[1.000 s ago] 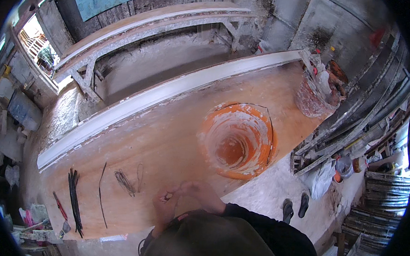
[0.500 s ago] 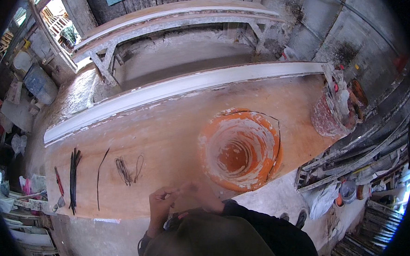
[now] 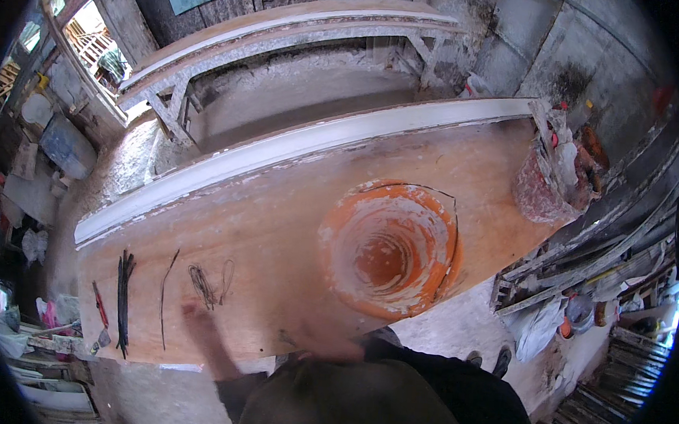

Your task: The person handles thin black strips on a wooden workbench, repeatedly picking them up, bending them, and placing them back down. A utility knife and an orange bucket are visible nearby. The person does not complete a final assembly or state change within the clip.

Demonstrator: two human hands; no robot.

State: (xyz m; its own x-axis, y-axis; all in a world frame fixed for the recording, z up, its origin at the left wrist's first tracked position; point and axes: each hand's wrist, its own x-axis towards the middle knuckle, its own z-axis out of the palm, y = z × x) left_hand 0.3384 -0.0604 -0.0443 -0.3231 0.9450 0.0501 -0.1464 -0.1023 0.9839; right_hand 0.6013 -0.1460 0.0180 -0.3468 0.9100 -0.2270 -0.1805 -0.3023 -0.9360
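My left hand (image 3: 201,328), smeared by motion, reaches over the front of the wooden table just below a small bundle of thin dark wire (image 3: 201,284). Beside that bundle lies a fainter wire loop (image 3: 227,280). Blurred too, my right hand (image 3: 331,345) is low at the table's front edge, below a round hollow orange vessel (image 3: 424,216) crusted with white. A small dark bit shows by its fingers; I cannot tell what it is. Farther left are a single dark strip (image 3: 164,299), a bunch of black strips (image 3: 124,300) and a red-handled tool (image 3: 100,307).
A long white moulding (image 3: 312,147) runs along the table's far edge. On the right end stands a red, plaster-smeared bucket (image 3: 544,192). A dark wire curves over the orange vessel's rim. Behind is another long bench (image 3: 287,36); long strips (image 3: 607,234) are stacked at right.
My hands were close together in front of the table. The left has swung left toward the wire bundle; the right has dropped slightly lower. The view has shifted a little.
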